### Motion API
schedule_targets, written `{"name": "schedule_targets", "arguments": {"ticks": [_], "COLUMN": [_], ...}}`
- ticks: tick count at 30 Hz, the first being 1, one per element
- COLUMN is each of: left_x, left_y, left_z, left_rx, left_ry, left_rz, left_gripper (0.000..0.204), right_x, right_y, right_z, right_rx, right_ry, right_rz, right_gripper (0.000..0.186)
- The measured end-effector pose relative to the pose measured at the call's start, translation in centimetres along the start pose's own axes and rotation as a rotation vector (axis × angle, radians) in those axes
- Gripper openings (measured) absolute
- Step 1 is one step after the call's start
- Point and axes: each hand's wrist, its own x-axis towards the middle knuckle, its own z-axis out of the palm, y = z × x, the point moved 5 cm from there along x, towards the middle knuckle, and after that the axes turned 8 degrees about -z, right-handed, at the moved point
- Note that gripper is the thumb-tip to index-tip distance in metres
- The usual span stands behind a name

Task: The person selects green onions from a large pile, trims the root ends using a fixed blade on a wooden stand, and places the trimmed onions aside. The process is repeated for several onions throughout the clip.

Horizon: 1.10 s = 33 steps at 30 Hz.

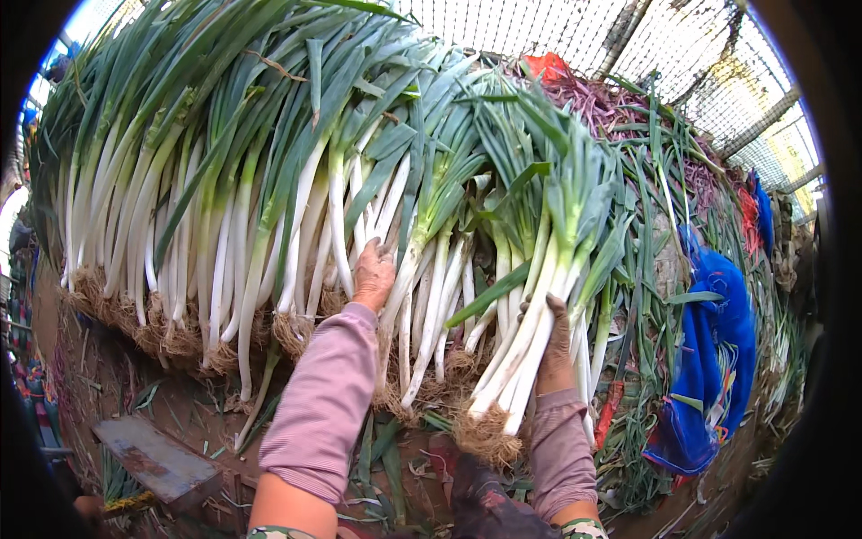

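A long heap of leeks point(215, 198), or similar thick green onions, spans the view, green leaves at the back and white stems with brown roots toward me. My left hand point(373, 278) reaches into the middle of the heap. Its fingers close round a white leek stem point(393, 193) that rises from behind them. At the right, my right hand point(557, 337) is wrapped round a small bunch of leeks point(516, 368). Their root clump point(488, 436) hangs lowest, above the ground, and the leaves fan toward the back. The bunch partly hides the right fingers.
A low, rusty metal box or stool point(157, 460) stands at the lower left. Blue plastic sacking point(714, 350) lies at the right among loose leaves. Purplish stalks point(620, 117) are piled behind, with a red bag point(546, 66). A mesh wall point(521, 31) closes the back.
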Motion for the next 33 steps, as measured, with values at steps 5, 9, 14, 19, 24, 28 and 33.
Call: {"name": "schedule_targets", "arguments": {"ticks": [5, 9, 14, 19, 24, 28, 33], "left_x": [-4.7, -3.6, -2.9, -3.8, -7.9, -18.8, -31.6], "left_y": [4.0, 2.0, 2.3, 5.5, 8.9, 10.5, 4.1], "left_z": [-2.0, -2.5, -0.1, 0.5, -2.5, -4.3, -4.1], "left_rx": [0.146, 0.634, 0.728, 0.807, 0.483, 0.359, 0.348], "left_ry": [-0.103, 0.026, 0.15, 0.085, -0.157, -0.342, -0.143], "left_rz": [-0.015, 0.227, 0.17, 0.118, -0.113, -0.089, -0.075], "left_gripper": [0.059, 0.057, 0.072, 0.077, 0.06, 0.047, 0.065], "right_x": [-0.3, 0.0, 0.3, 0.5, -2.4, -8.6, -10.9], "right_y": [-2.3, -1.3, -0.8, -1.0, -3.3, -4.6, 7.6], "right_z": [-4.0, -3.2, -3.1, -3.7, -3.7, 1.4, 10.7], "right_rx": [-0.18, -0.189, -0.182, -0.213, -0.819, -1.455, -0.719], "right_ry": [0.078, 0.072, 0.056, 0.029, 0.03, -0.038, -0.28], "right_rz": [-0.212, -0.184, -0.167, -0.16, -0.195, -0.516, -0.018], "right_gripper": [0.045, 0.05, 0.051, 0.057, 0.071, 0.084, 0.066]}}
